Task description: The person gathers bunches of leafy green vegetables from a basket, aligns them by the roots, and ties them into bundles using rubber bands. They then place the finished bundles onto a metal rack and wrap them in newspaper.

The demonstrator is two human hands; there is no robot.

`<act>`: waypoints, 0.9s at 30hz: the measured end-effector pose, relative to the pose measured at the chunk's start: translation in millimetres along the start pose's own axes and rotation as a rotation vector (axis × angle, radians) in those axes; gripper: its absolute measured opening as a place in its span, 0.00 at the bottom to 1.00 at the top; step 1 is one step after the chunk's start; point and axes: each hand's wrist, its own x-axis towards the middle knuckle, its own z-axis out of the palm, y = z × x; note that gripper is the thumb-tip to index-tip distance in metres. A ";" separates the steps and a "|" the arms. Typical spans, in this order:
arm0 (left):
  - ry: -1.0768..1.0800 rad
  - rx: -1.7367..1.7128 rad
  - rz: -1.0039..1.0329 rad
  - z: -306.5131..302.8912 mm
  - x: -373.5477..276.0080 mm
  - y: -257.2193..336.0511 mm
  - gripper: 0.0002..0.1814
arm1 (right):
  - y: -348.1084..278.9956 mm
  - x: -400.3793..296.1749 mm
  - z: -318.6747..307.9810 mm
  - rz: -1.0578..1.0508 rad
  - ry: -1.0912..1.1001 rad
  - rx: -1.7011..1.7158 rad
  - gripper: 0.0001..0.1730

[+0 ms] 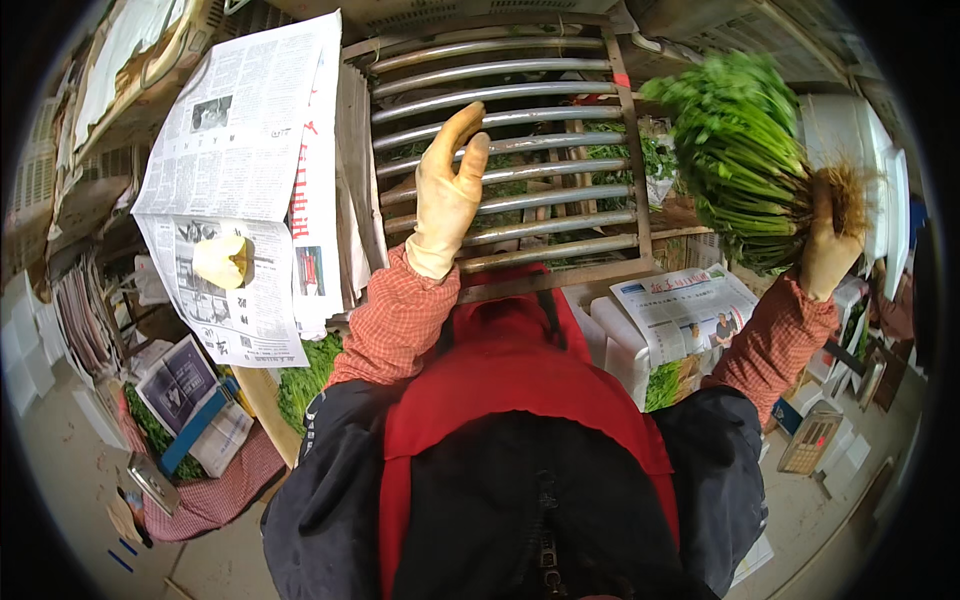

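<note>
My left hand, in a pale rubber glove stained brown at the fingertips, is raised over a rack of metal bars. Its thumb and fingers are apart and hold nothing. Out to the right, my right hand, also gloved, grips a bunch of leafy greens by the root end. The tangled roots stick out past my fingers, and the leaves point up and left, slightly blurred. Left of the rack lies a stack of newspapers, with a small pale yellow object on the top sheet.
More greens show below the newspaper stack. Right of the rack, a folded newspaper rests by a white roll. A white foam box is beyond the bunch. A keypad device stands at lower right; red checked cloth at lower left.
</note>
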 end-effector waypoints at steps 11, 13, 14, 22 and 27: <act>-0.970 -0.306 -0.567 41.4 41.4 -7.7 0.55 | -62.1 -1.6 139.5 0.618 -1.057 0.954 0.26; -0.981 -0.469 -0.475 53.0 32.5 -56.2 0.52 | -35.6 -11.7 216.0 0.696 -1.077 0.848 0.26; -0.965 -0.355 -0.492 53.9 27.8 -84.1 0.51 | -15.0 -17.5 259.1 0.665 -1.026 0.784 0.24; -0.767 0.529 -0.619 66.9 21.4 -86.0 0.50 | 29.1 -38.7 326.6 0.351 -0.854 0.184 0.32; -0.660 0.657 -0.578 70.0 16.1 -95.7 0.48 | 76.9 -66.1 242.6 0.486 -0.659 0.223 0.37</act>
